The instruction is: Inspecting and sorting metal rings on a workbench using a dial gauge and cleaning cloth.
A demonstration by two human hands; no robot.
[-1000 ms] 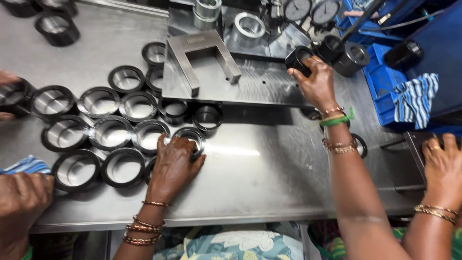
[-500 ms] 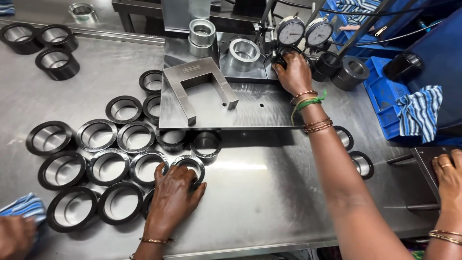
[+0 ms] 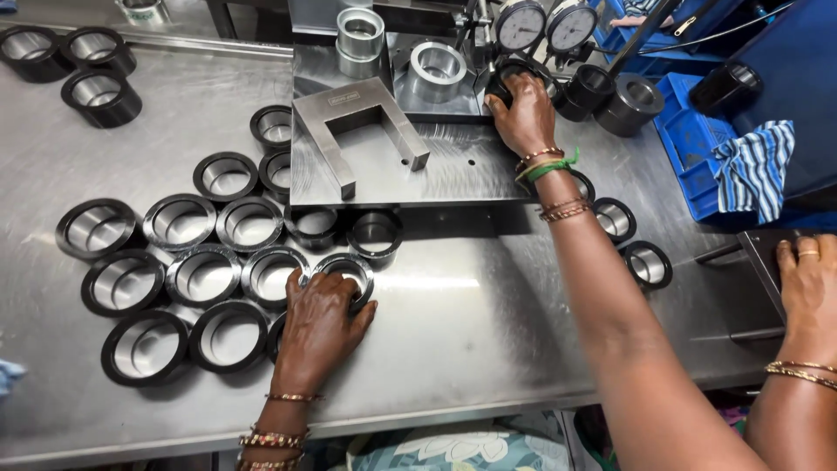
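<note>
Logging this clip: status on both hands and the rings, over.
Left hand gripping a metal ring at the cluster's edge. Right hand holding a dark ring under the dial gauges. Another person's hand at right.

Two round dial gauges [image 3: 545,26], white faces w/ dark rims, top centre, side by side. Small pale label plate [image 3: 343,100] on grey U-shaped block, possibly engraved. No packages or signs.

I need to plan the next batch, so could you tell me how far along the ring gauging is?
Possibly done: three rings lie right of the plate. In hand: the right hand holds a ring at the dial gauges, and the left hand rests on another ring. Left: many rings wait on the left.
</note>
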